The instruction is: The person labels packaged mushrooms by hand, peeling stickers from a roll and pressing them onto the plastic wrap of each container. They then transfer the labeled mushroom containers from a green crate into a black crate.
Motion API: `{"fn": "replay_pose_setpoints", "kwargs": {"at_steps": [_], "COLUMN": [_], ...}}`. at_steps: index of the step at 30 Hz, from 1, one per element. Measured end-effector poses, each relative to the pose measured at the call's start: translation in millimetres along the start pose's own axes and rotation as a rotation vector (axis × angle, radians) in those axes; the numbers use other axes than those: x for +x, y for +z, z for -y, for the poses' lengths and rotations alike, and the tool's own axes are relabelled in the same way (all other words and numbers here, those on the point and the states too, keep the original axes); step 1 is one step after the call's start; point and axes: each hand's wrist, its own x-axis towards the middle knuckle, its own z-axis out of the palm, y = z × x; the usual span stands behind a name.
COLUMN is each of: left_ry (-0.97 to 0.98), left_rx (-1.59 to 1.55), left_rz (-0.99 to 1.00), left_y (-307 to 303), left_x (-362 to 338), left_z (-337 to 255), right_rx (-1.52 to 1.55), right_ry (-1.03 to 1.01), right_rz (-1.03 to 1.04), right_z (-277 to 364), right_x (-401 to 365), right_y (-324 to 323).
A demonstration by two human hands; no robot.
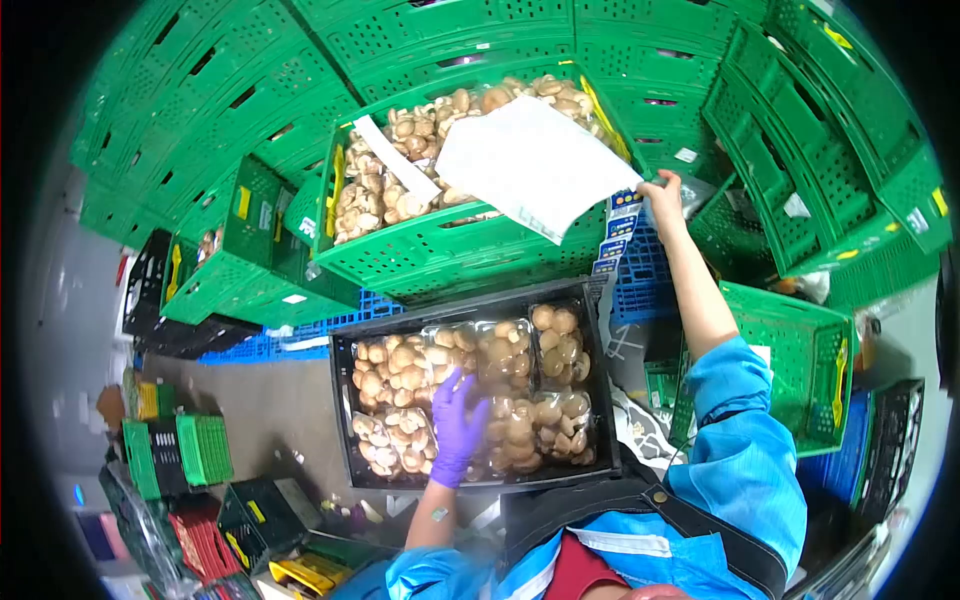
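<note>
A black crate (345,420) in front of me holds several clear-wrapped packs of brown mushrooms (402,372). My left hand (458,425), in a purple glove, lies over the middle packs with its fingers apart; some of the wrap beneath it is hidden. At the upper right my bare right hand (663,200) pinches the corner of a white sheet of paper (535,165). That sheet lies across a green crate (440,250) filled with loose-looking brown mushrooms (425,125). A strip of blue printed labels (615,235) hangs just below my right hand.
Stacked green crates (220,80) form a wall behind. An open green crate (800,350) stands at the right, and another green crate (235,260) at the left. Further crates, including a red one (205,545), are at the lower left. A white paper strip (395,160) crosses the mushrooms.
</note>
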Motion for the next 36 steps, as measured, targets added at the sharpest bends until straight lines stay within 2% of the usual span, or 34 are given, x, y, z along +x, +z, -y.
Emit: {"fn": "replay_pose_setpoints", "kwargs": {"at_steps": [1,3,4,6,7,9,10,12,16,18,20,21,22,23,24,25,26,27,29,30,31,33,35,36], "left_ry": [-0.015,0.021,0.046,0.058,0.08,0.091,0.1,0.123,0.167,0.129,0.061,0.045,0.042,0.039,0.031,0.028,0.113,-0.017,-0.436,-0.501,-0.554,-0.681,-0.429,-0.512], "left_rx": [0.014,-0.054,-0.044,-0.036,-0.038,-0.002,-0.009,-0.025,-0.024,-0.053,-0.167,-0.164,-0.381,-0.6,-0.722,-0.846,-0.898,-1.349,-1.447,-1.544,-1.763,-1.743,-1.277,-1.234], "left_rz": [-0.013,-0.004,-0.016,-0.013,0.01,0.005,0.0,-0.013,-0.012,-0.016,0.03,0.01,0.046,0.083,0.2,0.318,0.358,0.382,0.334,0.18,0.147,0.379,0.572,0.563], "left_y": [9.4,25.8,34.8,46.0,49.3,53.6,55.5,58.6,44.7,39.9,35.4,33.0,29.0,24.6,17.9,15.7,28.2,34.4,34.0,58.2,40.9,-11.5,-31.1,-60.7], "left_x": [3.3,8.0,9.1,8.7,8.2,8.2,7.9,7.2,7.6,1.9,-7.1,-9.2,-9.4,-12.2,-16.4,-22.0,-31.5,-47.2,-78.8,-98.4,-103.0,-130.0,-193.1,-221.8], "left_z": [-14.4,-39.7,-50.2,-70.6,-79.1,-92.8,-99.0,-109.3,-120.1,-119.3,-118.3,-126.3,-141.1,-155.8,-169.5,-178.0,-173.6,-183.4,-182.9,-160.5,-155.1,-120.6,-24.1,8.7], "right_rx": [-0.002,0.031,-0.015,-0.199,-0.147,0.138,0.142,0.397,0.535,0.304,-0.101,-0.312,-0.134,-0.095,-0.341,-0.175,-0.1,-0.026,-0.165,-0.113,-0.139,-0.172,-0.106,-0.138], "right_ry": [0.007,0.066,0.066,0.09,0.122,0.234,0.23,0.244,0.25,0.155,-0.132,-0.296,-0.293,-0.054,-0.262,-0.171,-0.263,-0.349,-0.428,-0.46,-0.616,-0.566,-0.248,-0.234], "right_rz": [0.008,0.179,0.191,0.186,0.212,0.44,0.45,0.618,0.558,0.404,0.416,0.543,0.73,0.942,1.226,1.335,1.272,1.207,1.071,1.035,0.964,0.84,0.831,0.855], "right_z": [-1.4,-7.4,-29.0,-30.3,-23.5,-8.0,-9.9,-14.4,4.1,10.4,-8.1,-7.2,8.5,16.6,47.3,59.7,67.8,73.8,80.4,82.8,81.1,74.3,57.6,47.1], "right_x": [-2.2,-11.3,-1.0,4.0,3.6,6.6,10.6,16.0,2.0,-23.5,-60.0,-87.6,-131.1,-170.0,-197.0,-226.8,-250.7,-271.2,-295.4,-306.1,-310.1,-314.6,-318.8,-323.3], "right_y": [-1.7,-4.3,-4.0,-9.5,-13.6,-20.4,-20.4,-19.4,-54.1,-99.6,-136.4,-151.1,-155.2,-156.1,-157.5,-150.0,-136.4,-125.4,-106.6,-99.3,-92.5,-83.4,-72.2,-66.1]}}
